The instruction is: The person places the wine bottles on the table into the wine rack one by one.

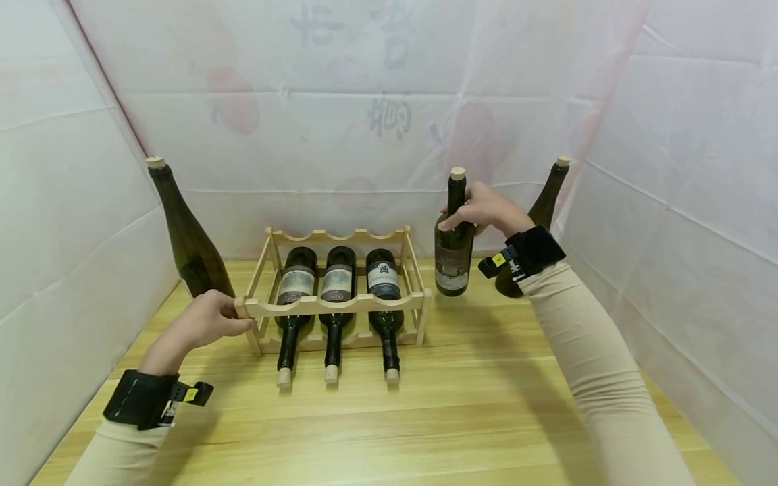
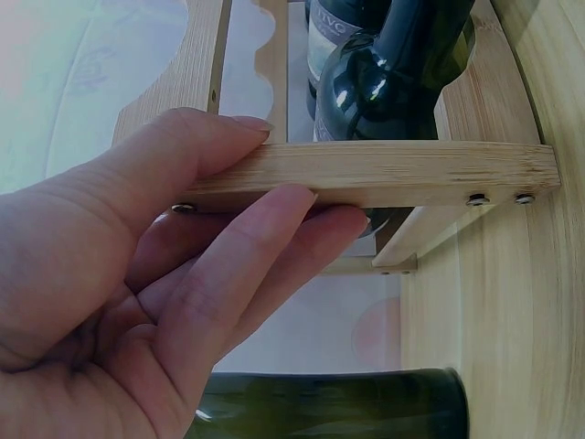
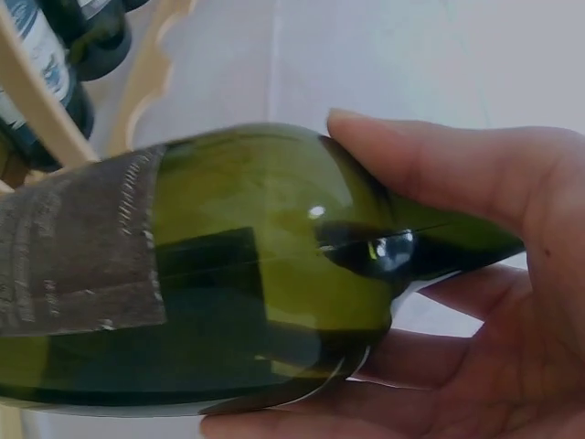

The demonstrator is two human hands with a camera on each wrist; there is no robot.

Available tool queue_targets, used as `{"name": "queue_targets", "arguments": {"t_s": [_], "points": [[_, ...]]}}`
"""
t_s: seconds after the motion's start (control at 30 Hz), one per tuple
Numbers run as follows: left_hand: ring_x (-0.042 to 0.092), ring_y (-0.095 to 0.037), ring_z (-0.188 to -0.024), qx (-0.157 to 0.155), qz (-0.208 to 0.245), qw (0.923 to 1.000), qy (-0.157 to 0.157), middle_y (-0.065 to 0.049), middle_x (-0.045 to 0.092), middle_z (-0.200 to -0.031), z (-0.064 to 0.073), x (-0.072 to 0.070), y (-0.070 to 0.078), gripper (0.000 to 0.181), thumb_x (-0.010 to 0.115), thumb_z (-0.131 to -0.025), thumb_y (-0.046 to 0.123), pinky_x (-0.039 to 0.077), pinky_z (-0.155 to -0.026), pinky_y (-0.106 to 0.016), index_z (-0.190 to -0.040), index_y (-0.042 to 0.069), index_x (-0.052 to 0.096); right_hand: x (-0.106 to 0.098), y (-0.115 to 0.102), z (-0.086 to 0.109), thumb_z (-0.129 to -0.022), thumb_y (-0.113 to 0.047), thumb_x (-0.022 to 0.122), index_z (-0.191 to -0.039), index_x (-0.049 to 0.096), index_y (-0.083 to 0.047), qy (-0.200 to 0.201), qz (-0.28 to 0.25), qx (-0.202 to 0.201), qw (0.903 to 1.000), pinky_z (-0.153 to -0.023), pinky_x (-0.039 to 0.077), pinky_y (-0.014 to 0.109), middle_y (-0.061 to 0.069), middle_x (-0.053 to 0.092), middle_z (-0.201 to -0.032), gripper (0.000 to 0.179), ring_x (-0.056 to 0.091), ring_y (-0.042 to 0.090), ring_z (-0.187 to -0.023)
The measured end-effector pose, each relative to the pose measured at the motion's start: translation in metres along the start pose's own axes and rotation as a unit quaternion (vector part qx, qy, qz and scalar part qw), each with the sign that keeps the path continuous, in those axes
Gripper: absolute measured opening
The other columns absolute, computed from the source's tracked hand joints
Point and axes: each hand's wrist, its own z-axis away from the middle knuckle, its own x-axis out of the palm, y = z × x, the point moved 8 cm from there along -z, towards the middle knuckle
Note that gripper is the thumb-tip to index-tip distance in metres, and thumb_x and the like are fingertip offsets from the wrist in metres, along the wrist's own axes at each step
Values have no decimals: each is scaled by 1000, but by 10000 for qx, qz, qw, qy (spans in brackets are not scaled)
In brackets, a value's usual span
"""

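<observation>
Beige sleeves [image 1: 595, 364] are running forward from the bottom edge over a pale wooden worktop [image 1: 377, 439], the right arm stretching farther out than the left. Black straps [image 1: 142, 398] are circling both wrists. Just ahead, the left hand [image 1: 194, 327] is angling in from the side and pinching the front left post of a wooden rack [image 1: 363, 304], its thumb lying on one face and fingertips pressing the other. Three dark bottles [image 1: 340, 270] are lying in that rack, corked necks pointing toward the person. To the right of the rack, the right hand [image 1: 486, 208] is bending leftward at the wrist and gripping a labelled bottle [image 1: 454, 239], thumb and fingers wrapping its shoulder and neck from opposite sides. That bottle is being held nearly upright (whether its base is touching the worktop, I cannot tell). One tall green bottle [image 1: 188, 236] is rising beyond the left hand; a second green bottle [image 1: 549, 196] is standing partly behind the right wrist. White cloth [image 1: 334, 135] is hanging farthest back.
</observation>
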Motion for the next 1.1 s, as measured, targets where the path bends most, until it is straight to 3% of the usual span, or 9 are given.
{"name": "queue_targets", "arguments": {"t_s": [0.33, 0.57, 0.8, 0.9, 1.1], "points": [[62, -16, -77, -26, -47, 10000, 23, -13, 79, -86, 0, -1, -1, 18, 76, -93, 18, 48, -71, -35, -97, 1, 80, -11, -45, 16, -84, -22, 85, -123, 72, -3, -37, 347, -411, 9985, -70, 52, 37, 13, 72, -132, 46, 68, 24, -101], [65, -16, -78, -39, -118, 9999, 21, -11, 79, -86, 1, -2, -2, 19, 77, -92, 20, 49, -71, -35, -98, 1, 81, -15, -75, 23, -84, -18, 85, -128, 70, -6, 63, 541, -793, 9954, -82, 48, 41, 14, 72, -130, 48, 65, 30, -115], [62, -16, -77, -59, -88, 9999, -16, -11, 79, -87, 1, 0, -3, 18, 76, -92, 18, 48, -71, -34, -98, 2, 81, -16, -103, 23, -84, -12, 82, -126, 68, -4, 41, 334, -1108, 9933, -100, 46, 43, 13, 72, -132, 45, 62, 28, -127], [60, -15, -75, -25, -94, 10000, -13, -12, 79, -86, 1, 0, -2, 19, 77, -92, 19, 47, -69, -33, -98, 1, 80, -15, -112, 21, -84, -12, 82, -129, 66, -4, -44, 296, -1125, 9932, -107, 45, 46, 13, 71, -133, 48, 60, 28, -130], [58, -15, -74, -4, -66, 10000, 7, -13, 79, -86, 1, 0, -2, 18, 77, -92, 18, 45, -68, -32, -97, 1, 80, -9, -127, 14, -85, -13, 82, -136, 60, -7, -132, 242, -1049, 9941, -108, 46, 46, 11, 70, -135, 55, 60, 26, -130]]}}
